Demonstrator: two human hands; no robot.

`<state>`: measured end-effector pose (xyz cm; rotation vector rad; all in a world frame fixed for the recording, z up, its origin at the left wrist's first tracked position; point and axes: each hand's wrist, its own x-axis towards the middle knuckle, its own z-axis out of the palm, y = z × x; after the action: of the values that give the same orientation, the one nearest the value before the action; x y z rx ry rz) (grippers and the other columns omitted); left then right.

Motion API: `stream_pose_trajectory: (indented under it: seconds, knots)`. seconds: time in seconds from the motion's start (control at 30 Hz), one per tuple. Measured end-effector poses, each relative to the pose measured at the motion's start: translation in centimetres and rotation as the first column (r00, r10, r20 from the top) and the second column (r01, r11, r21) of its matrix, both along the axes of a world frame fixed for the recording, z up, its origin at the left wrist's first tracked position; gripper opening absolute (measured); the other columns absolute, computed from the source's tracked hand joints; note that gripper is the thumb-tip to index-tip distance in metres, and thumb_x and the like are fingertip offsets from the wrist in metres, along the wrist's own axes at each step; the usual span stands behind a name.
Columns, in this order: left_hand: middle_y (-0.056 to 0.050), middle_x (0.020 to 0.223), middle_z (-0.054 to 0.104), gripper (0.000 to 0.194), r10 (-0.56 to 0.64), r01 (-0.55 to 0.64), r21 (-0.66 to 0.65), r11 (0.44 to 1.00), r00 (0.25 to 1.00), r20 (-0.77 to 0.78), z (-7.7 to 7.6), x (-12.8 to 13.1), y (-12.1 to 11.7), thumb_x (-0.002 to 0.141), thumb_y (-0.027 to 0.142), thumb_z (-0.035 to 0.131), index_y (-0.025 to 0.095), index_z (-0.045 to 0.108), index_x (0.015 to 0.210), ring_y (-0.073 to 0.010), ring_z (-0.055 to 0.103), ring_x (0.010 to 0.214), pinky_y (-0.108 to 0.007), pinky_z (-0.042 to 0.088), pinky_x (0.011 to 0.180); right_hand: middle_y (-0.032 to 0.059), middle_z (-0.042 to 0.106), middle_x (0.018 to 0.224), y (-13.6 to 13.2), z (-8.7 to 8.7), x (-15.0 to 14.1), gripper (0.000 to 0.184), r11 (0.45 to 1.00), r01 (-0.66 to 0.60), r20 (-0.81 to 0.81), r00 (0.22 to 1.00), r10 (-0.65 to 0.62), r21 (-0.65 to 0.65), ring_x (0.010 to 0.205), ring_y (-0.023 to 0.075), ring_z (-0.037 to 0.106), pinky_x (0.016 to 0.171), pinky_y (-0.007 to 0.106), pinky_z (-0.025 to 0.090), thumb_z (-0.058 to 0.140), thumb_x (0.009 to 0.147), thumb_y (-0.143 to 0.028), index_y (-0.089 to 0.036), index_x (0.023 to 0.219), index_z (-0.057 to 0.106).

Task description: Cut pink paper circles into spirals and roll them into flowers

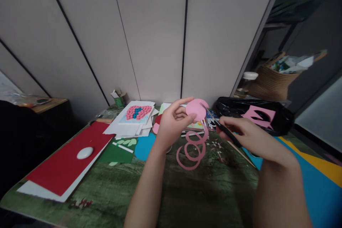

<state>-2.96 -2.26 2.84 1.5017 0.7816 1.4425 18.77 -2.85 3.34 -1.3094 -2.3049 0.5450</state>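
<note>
Between thumb and fingers, my left hand (175,119) pinches a round pink paper (196,109) above the table. A narrow spiral strip (192,151), still joined to that paper, dangles in loops below it. My right hand (240,131) is wrapped round a pair of scissors (227,132) with black handles. Their blades point up and left, at the right edge of the pink paper. Part of the handles is hidden by my fingers.
Red sheets (72,156) with a white oval object (84,153) lie left. Behind are white papers (117,123) and a pink-and-blue craft picture (137,113). A black plastic bag (227,107) with pink scraps (260,115) sits right, near blue sheets (315,181). The wall panels stand close behind.
</note>
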Motion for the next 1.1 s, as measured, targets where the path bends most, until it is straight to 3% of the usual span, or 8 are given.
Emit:
stream_pose_trajectory:
  seconds: [0.87, 1.1]
  knots:
    - [0.001, 0.070, 0.060, 0.041, 0.033, -0.034, 0.063, 0.997, 0.999, 0.007, 0.05, -0.72, 0.35, 0.072, 0.020, 0.066, 0.020, 0.058, 0.111, -0.0089, 0.058, 0.065, -0.021, 0.047, 0.061, -0.0032, 0.045, 0.062, 0.18, 0.07, 0.46, 0.026, 0.997, -0.059, 0.008, 0.998, 0.059, -0.044, 0.058, 0.0108, 0.040, 0.051, 0.026, 0.027, 0.046, 0.085, -0.035, -0.020, 0.065, 0.044]
    - [0.001, 0.068, 0.060, 0.040, 0.022, -0.022, 0.064, 0.998, 1.000, 0.000, 0.03, -0.39, 0.25, 0.072, 0.020, 0.065, 0.019, 0.058, 0.111, -0.0091, 0.057, 0.063, -0.022, 0.049, 0.061, -0.0044, 0.040, 0.060, 0.02, -0.02, 0.23, 0.025, 0.999, -0.013, -0.010, 1.000, 0.013, -0.039, 0.057, 0.0098, 0.035, 0.050, 0.024, 0.027, 0.051, 0.082, -0.033, -0.020, 0.063, 0.041]
